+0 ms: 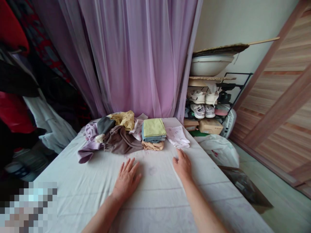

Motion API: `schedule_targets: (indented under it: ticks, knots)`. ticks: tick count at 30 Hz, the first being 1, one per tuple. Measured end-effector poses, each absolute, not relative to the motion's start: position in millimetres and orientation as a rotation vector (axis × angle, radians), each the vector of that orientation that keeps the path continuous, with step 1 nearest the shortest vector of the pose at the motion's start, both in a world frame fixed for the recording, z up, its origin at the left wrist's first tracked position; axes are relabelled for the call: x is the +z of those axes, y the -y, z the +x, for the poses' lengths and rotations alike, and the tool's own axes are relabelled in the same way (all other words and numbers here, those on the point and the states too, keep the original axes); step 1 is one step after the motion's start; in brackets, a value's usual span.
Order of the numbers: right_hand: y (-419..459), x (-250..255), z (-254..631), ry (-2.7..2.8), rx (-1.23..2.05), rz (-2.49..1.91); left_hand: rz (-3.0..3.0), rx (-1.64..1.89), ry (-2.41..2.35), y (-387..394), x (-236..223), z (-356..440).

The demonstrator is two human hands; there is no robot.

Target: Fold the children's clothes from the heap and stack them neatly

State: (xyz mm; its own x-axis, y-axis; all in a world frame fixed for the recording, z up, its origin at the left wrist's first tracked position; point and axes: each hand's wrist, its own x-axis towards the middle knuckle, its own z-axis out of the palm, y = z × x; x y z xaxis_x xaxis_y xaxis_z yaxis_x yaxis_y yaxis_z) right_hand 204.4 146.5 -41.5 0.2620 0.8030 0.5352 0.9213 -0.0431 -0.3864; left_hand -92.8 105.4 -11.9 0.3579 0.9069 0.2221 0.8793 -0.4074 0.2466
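Note:
My left hand (pixel 126 178) lies flat on the pale bed sheet (pixel 155 194), its fingers spread and nothing in them. My right hand (pixel 182 164) rests further right, fingers apart, just short of a folded pale pink cloth (pixel 178 136). Left of that cloth stands a stack of folded clothes, with a yellow-green one (pixel 154 127) on top, blue-grey ones (pixel 153 139) under it and a peach one (pixel 153 146) at the bottom. A loose heap of clothes adjoins the stack: a brown garment (pixel 120 141), a yellow one (pixel 123 119), a dark grey one (pixel 105 125) and a lilac one (pixel 87 151).
Purple curtains (pixel 136 58) hang behind the bed's far edge. At the right, a shoe rack (pixel 240 85) holds several shoes (pixel 197 96) and a white basin (pixel 211 65). A plastic bag (pixel 218 150) lies on the floor beside the bed. Clothes (pixel 46 110) hang at the left.

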Motion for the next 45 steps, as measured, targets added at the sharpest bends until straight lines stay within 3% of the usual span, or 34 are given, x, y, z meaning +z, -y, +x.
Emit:
schedule_targets:
  ticks: [30, 45]
  knots:
    - [-19, -55, 160, 1.869, -0.143, -1.741, 2.413, 0.822, -1.581, 0, -4, -129]
    - [1, -50, 153, 1.827, -0.084, -1.754, 2.384, 0.909, -1.534, 4, -5, -134]
